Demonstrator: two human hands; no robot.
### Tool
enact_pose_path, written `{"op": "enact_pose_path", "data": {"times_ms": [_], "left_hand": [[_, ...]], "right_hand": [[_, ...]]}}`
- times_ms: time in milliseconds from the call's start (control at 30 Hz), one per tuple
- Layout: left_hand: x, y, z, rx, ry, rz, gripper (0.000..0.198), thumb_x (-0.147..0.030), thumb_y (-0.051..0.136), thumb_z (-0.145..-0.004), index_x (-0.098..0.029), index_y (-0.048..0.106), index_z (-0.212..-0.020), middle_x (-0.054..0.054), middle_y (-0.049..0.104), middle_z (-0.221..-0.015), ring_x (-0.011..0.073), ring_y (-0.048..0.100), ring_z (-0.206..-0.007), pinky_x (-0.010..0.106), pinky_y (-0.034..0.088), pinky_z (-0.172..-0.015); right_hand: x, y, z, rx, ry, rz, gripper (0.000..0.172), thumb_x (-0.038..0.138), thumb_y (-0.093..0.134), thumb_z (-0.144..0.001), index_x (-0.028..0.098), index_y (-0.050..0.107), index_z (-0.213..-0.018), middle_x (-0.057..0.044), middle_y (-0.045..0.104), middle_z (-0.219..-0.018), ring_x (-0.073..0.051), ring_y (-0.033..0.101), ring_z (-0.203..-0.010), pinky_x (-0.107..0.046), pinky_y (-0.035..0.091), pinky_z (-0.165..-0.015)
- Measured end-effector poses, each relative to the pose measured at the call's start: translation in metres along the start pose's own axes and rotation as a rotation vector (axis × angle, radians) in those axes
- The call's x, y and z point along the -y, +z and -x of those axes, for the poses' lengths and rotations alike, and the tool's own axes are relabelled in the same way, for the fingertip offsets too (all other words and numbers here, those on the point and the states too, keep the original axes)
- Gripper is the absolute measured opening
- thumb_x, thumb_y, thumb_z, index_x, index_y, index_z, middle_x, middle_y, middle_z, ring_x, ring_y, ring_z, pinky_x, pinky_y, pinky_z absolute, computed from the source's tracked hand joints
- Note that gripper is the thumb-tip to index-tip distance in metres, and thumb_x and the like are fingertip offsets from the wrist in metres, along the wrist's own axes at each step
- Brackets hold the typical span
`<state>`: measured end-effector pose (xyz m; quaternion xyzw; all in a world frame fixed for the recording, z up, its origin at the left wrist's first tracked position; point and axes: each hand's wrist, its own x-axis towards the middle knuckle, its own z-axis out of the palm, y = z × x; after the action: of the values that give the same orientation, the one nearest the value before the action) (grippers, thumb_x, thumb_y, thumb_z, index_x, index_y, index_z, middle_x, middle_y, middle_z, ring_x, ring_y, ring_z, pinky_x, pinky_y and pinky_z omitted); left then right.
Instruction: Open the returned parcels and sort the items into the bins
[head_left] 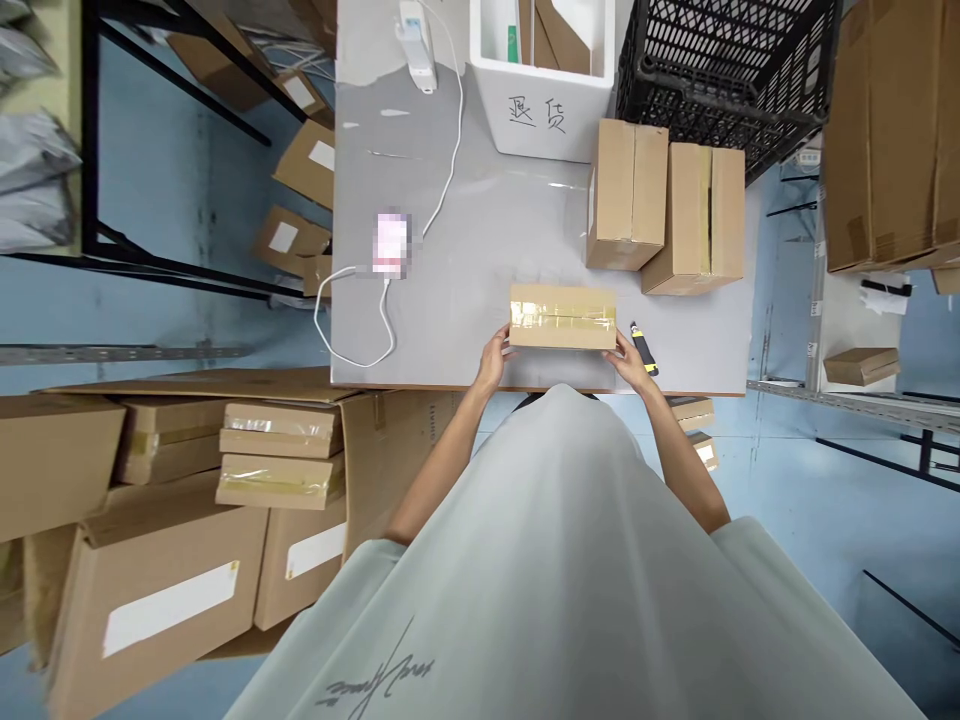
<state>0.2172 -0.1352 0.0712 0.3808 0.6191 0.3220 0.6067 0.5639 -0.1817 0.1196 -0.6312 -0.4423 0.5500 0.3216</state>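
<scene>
A small cardboard box (562, 318) with shiny tape along its top lies near the front edge of the grey table (465, 250). My left hand (493, 358) grips its left end and my right hand (628, 360) grips its right end, fingers partly hidden behind the lower corners. Just right of my right hand, a black and yellow box cutter (643, 348) rests on the table. Two taller cardboard boxes, one at the left (628, 195) and one at the right (697, 220), stand side by side behind it.
A white bin (551, 110) and a black plastic crate (720, 90) stand at the back. A phone (391, 243) with white cables and a power strip (417, 50) occupy the left side. Stacked boxes (277, 480) fill a large carton at my left.
</scene>
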Motion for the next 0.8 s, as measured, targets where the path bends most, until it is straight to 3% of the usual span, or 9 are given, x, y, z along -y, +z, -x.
{"op": "enact_pose_path", "data": {"times_ms": [100, 167, 267, 367, 467, 600, 700, 800], "left_hand": [[0.004, -0.003, 0.007, -0.049, 0.040, -0.080, 0.067, -0.061, 0.040, -0.110, -0.028, 0.074, -0.158, 0.013, 0.076, -0.147, 0.0296, 0.075, -0.126, 0.047, 0.066, -0.108], [0.008, -0.003, 0.010, -0.073, 0.054, -0.123, 0.062, -0.058, 0.049, -0.108, -0.029, 0.075, -0.156, 0.013, 0.074, -0.141, 0.0296, 0.074, -0.132, 0.048, 0.062, -0.116], [0.015, 0.000, 0.010, -0.082, 0.043, -0.151, 0.060, -0.055, 0.067, -0.101, -0.028, 0.076, -0.155, 0.013, 0.071, -0.139, 0.0303, 0.072, -0.137, 0.049, 0.056, -0.125], [0.019, 0.005, 0.004, -0.078, 0.045, -0.154, 0.064, -0.062, 0.074, -0.099, -0.025, 0.078, -0.151, 0.015, 0.073, -0.138, 0.0302, 0.075, -0.129, 0.051, 0.054, -0.126], [0.018, 0.007, -0.004, -0.064, 0.064, -0.127, 0.070, -0.071, 0.074, -0.099, -0.022, 0.078, -0.148, 0.019, 0.075, -0.145, 0.0317, 0.075, -0.128, 0.054, 0.057, -0.123], [0.013, 0.009, -0.008, -0.034, 0.022, -0.092, 0.066, -0.072, 0.074, -0.099, -0.021, 0.079, -0.141, 0.018, 0.076, -0.154, 0.0352, 0.072, -0.138, 0.055, 0.056, -0.125], [0.013, 0.012, -0.002, -0.025, -0.066, -0.053, 0.065, -0.072, 0.072, -0.100, -0.021, 0.079, -0.140, 0.017, 0.075, -0.156, 0.0366, 0.067, -0.149, 0.054, 0.051, -0.131], [0.016, 0.015, 0.008, 0.000, -0.147, 0.010, 0.071, -0.075, 0.067, -0.102, -0.022, 0.073, -0.148, 0.018, 0.070, -0.162, 0.0366, 0.063, -0.155, 0.055, 0.052, -0.129]], "right_hand": [[0.005, -0.003, 0.007, -0.059, -0.003, 0.049, 0.080, 0.077, 0.070, -0.095, 0.025, 0.072, -0.156, -0.013, 0.078, -0.152, -0.032, 0.074, -0.130, -0.052, 0.058, -0.122], [0.006, -0.003, 0.008, -0.115, 0.006, 0.093, 0.079, 0.085, 0.062, -0.098, 0.023, 0.078, -0.144, -0.012, 0.084, -0.133, -0.032, 0.074, -0.122, -0.049, 0.061, -0.116], [0.004, 0.000, 0.002, -0.169, 0.035, 0.158, 0.080, 0.090, 0.054, -0.100, 0.022, 0.082, -0.131, -0.010, 0.085, -0.115, -0.032, 0.073, -0.116, -0.046, 0.062, -0.111], [0.001, 0.004, -0.008, -0.191, 0.049, 0.180, 0.079, 0.090, 0.052, -0.101, 0.023, 0.082, -0.127, -0.009, 0.084, -0.109, -0.032, 0.072, -0.116, -0.045, 0.061, -0.112], [-0.002, 0.004, -0.019, -0.184, 0.061, 0.154, 0.079, 0.089, 0.055, -0.101, 0.022, 0.081, -0.132, -0.009, 0.085, -0.114, -0.031, 0.072, -0.119, -0.046, 0.060, -0.115], [-0.009, 0.001, -0.025, -0.164, 0.130, 0.051, 0.087, 0.088, 0.066, -0.094, 0.019, 0.077, -0.146, -0.015, 0.082, -0.141, -0.034, 0.073, -0.130, -0.050, 0.059, -0.121], [-0.014, 0.000, -0.014, -0.162, 0.212, -0.027, 0.098, 0.089, 0.074, -0.086, 0.020, 0.072, -0.155, -0.016, 0.073, -0.160, -0.037, 0.069, -0.145, -0.053, 0.054, -0.129], [-0.015, 0.005, 0.005, -0.081, 0.190, -0.101, 0.101, 0.088, 0.079, -0.084, 0.023, 0.069, -0.161, -0.013, 0.068, -0.167, -0.037, 0.061, -0.158, -0.053, 0.045, -0.138]]}}
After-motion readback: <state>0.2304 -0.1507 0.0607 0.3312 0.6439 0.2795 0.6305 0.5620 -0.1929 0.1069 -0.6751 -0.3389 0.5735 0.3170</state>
